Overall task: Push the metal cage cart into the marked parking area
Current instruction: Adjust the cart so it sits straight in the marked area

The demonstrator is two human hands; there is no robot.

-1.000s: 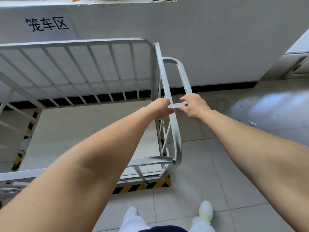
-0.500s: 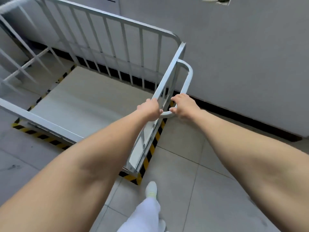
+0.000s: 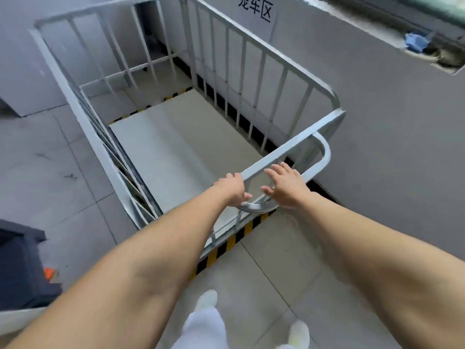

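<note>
The grey metal cage cart (image 3: 289,147) stands against the wall, with its pale floor plate (image 3: 176,147) inside the yellow-and-black floor tape (image 3: 226,244) of the parking area. A curved push handle (image 3: 324,152) sticks out from the cart's near end. My left hand (image 3: 232,190) curls round the near end of that handle, beside the top rail. Just to its right, my right hand (image 3: 284,187) hovers over the handle with fingers spread and straight, gripping nothing.
A paper sign (image 3: 256,8) with characters hangs on the wall above the cart. A dark bin (image 3: 17,268) stands on the tiles at the left. A blue cloth (image 3: 415,42) lies on the wall ledge at the upper right. My white shoes are below.
My right hand has let go of the handle and opened its fingers. The view has swung, so the cart now runs diagonally; my left hand keeps its hold.
</note>
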